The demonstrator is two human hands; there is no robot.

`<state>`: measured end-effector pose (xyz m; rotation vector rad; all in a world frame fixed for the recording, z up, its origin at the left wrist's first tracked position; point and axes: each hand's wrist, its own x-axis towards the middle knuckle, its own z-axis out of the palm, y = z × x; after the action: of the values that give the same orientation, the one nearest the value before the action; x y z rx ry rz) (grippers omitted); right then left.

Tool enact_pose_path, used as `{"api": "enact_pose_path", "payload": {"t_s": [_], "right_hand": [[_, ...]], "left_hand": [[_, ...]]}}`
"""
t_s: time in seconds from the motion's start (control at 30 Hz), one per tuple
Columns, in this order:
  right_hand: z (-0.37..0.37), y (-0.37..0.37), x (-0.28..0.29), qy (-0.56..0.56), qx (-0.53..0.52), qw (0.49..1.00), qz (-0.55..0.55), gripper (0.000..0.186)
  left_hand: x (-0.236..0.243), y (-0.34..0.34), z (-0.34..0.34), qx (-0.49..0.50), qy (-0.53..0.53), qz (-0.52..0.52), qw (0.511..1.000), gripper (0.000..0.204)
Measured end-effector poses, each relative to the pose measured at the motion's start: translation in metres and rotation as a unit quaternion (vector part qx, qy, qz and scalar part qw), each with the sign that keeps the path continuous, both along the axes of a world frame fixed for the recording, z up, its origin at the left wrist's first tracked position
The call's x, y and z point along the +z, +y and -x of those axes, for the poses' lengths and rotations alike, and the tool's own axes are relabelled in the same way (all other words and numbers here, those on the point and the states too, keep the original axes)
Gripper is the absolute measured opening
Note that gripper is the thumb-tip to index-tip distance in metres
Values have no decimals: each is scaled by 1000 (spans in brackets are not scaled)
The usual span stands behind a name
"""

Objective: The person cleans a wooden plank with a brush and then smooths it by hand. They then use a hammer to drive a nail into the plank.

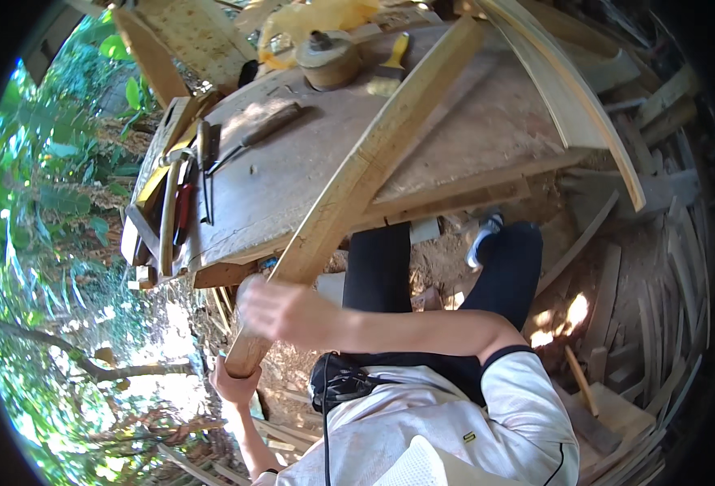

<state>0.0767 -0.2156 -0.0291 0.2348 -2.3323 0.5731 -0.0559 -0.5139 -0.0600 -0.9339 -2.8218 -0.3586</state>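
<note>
A long wooden plank [337, 202] slants from the far side of the workbench, past its near left edge and down toward me. My left hand [234, 382] is closed round the plank's near end. Across the plank, a little above that end, lies my right hand [285, 312], its fingers bent and blurred by motion. A pale, rounded patch shows at those fingertips, too smeared to name. The plank's far end rests on the bench; its near end sticks out beyond it.
On the workbench [293, 170] lie a yellow-handled paintbrush [391, 65], a round wooden block [327, 61], a chisel-like tool [256, 136] and red-handled pliers [183, 212]. Thin curved boards [568, 89] overhang its right edge. Scrap wood [681, 267] piles up at the right.
</note>
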Motion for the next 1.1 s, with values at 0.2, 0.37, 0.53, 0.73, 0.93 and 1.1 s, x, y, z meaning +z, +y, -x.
{"api": "enact_pose_path", "payload": {"t_s": [0.2,0.37,0.53,0.73,0.93,1.1], "right_hand": [[-85,132,45,-10,-218,974,60,27],[-156,170,41,33,-368,913,170,29],[-206,120,22,17,-378,871,312,30],[-245,78,2,17,-440,837,325,26],[-207,70,19,50,-317,837,443,17],[-152,53,27,-51,-152,826,540,20]], "left_hand": [[46,40,13,-106,-272,-82,953,56],[61,105,23,-97,-266,-86,955,65],[78,148,6,-104,-111,-75,985,95],[57,157,0,-217,-16,-226,950,81],[102,208,-69,-341,-278,-239,866,50],[112,227,-103,-418,-335,-187,823,54]]}}
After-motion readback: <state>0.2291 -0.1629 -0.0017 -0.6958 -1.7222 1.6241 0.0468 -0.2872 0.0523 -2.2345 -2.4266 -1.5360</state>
